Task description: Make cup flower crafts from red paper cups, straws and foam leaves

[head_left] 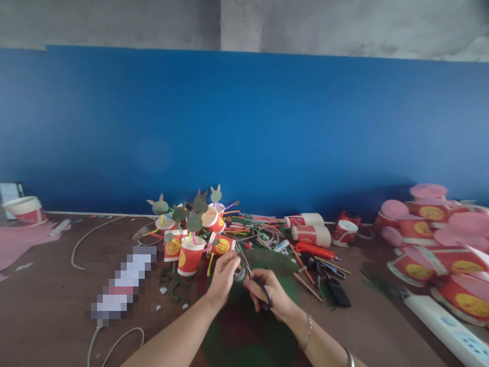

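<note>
And here are the slim metal scissors with dark handles (246, 259), centre of the action, low over the bench (164, 331), blades pointing toward eleven o'clock! The right hand (273, 293) has them gripped by the handles; the left hand (223, 275) is right beside the blades, fingertips pinched together, though what they pinch, if anything, is too small to tell. It looks like a snipping step, close work at the tips, and any cut from here calls for a steady pinch and fingers clear of the edges.

Moving outward, at ten o'clock stand red-and-white paper cups with yellow emblems (190, 256), topped by green eared paper heads (159, 206). Up at one o'clock, a nested stack of red-and-white paper cups (311, 236), and just below it, toward two, a bright red plastic-handled tool (315, 250). Swing to three: a black rectangular object (338, 291). Further out, toward four, the long white power strip (445, 323), with pink round paper pieces (466, 227) on cups above, toward two
</note>
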`<state>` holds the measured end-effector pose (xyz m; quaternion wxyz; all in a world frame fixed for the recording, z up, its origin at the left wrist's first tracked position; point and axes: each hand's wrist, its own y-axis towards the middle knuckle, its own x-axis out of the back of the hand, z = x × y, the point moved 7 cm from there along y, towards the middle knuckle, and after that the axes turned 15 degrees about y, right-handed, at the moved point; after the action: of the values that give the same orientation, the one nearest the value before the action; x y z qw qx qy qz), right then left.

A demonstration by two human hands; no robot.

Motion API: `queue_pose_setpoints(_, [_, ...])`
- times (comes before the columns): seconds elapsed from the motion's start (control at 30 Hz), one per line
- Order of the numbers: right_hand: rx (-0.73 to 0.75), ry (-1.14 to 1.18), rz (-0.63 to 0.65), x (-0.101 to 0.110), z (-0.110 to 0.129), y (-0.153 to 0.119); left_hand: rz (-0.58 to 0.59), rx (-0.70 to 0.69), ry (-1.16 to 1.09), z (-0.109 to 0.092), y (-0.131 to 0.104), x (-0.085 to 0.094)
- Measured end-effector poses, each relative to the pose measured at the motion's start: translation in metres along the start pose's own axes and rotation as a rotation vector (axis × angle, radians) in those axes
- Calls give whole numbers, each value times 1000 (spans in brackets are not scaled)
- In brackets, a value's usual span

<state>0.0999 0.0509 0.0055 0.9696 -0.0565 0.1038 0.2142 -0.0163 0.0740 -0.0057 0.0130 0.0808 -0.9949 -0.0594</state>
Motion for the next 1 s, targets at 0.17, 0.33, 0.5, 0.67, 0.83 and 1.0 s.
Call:
queue_pose_setpoints(0.17, [-12,5,20,1,-3,0,-27,34,-37,6,2,3])
queue_pose_setpoints(0.33, [-24,27,48,1,-5,-1,-11,64,-87,6,1,1])
queue_pose_setpoints(0.5, [-21,38,38,1,-6,0,18,67,-138,4,1,-2])
queue_pose_setpoints(0.67, [-32,41,45,1,-8,1,79,42,-162,3,2,-5])
queue_pose_setpoints(0.83, [-41,33,52,1,-9,0,-9,99,-169,9,2,0])
queue_pose_setpoints(1.0, [-65,18,13,6,-14,1,50,69,-180,3,1,-3])
